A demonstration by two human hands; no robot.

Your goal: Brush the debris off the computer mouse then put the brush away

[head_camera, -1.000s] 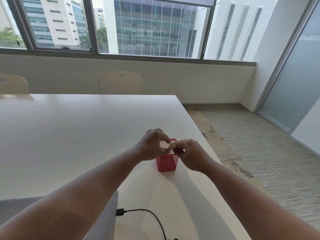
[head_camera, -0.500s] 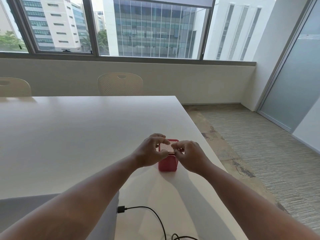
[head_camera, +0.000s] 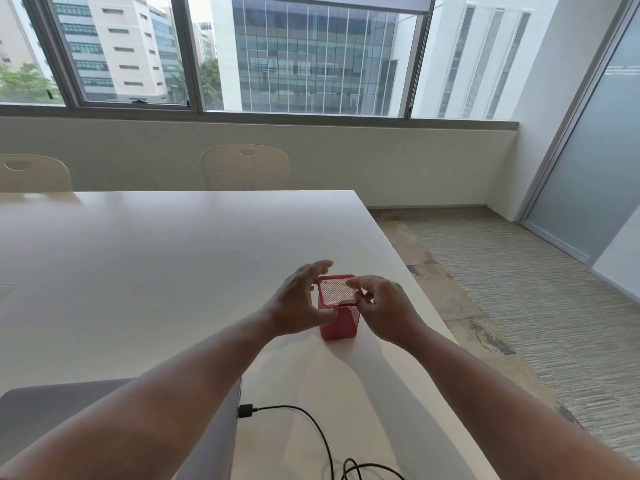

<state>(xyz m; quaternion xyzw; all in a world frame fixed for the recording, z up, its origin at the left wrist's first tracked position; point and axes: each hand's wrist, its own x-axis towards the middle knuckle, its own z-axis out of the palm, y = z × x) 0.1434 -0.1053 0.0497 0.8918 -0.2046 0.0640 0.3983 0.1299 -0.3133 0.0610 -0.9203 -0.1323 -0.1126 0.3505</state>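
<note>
A red mesh pen holder stands on the white table near its right edge. The tan end of the brush shows just inside the holder's near rim; the rest of it is hidden by the mesh. My left hand is on the holder's left, fingers spread, thumb against its front wall. On the holder's other side my right hand has loosely curled fingers, with the thumb close to the brush end and the index finger over the rim. No computer mouse is in view.
A grey laptop lies at the bottom left, with a black cable plugged into its side and coiling toward the near edge. Two beige chairs stand behind the table. The table's right edge drops to carpet.
Both hands held the brush above the holder a second ago. It has gone down into the holder, and my left fingers have spread away from it.
</note>
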